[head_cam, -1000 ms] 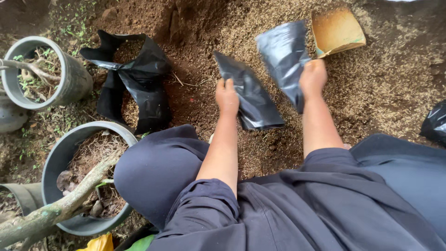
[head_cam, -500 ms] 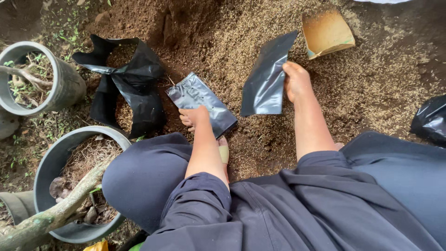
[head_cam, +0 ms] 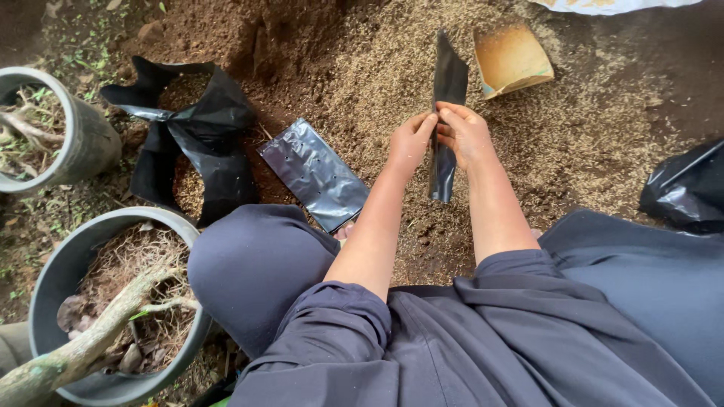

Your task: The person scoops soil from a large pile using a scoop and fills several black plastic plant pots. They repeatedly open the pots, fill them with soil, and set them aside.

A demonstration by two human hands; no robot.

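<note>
Brown soil [head_cam: 226, 30] and a wide heap of pale, chaff-like potting mix [head_cam: 588, 143] cover the ground in the head view, with grey trouser knees and rolled dark sleeves filling the lower part.

Much is cut off. A grey round plastic pot [head_cam: 83, 139] holding dry roots is clipped by the left edge, and a second grey plastic pot [head_cam: 56, 267] with a mossy branch runs off the bottom left corner. A crumpled black plastic sheet [head_cam: 690, 188] leaves the right edge, and a white object at the top edge shows only as a sliver, too little to identify. The fingertips of both hands hide behind the bag they pinch.

That thin, glossy black plastic grow bag [head_cam: 449, 83] is seen almost edge-on, so it reads as a narrow dark strip. Its long axis runs up and down the picture, the upper end pointing away from the person toward a tan cardboard scoop [head_cam: 513, 59], the lower end hanging toward the knees. It is held above the potting mix, in the middle of the view.

The left hand [head_cam: 411, 142] and right hand [head_cam: 464, 134] are both closed in a pinch on the bag's middle, meeting thumb to thumb.

A flat black perforated plastic bag [head_cam: 317, 173] lies on the soil left of the forearm, beside an opened black bag partly filled with mix [head_cam: 204, 128].
</note>
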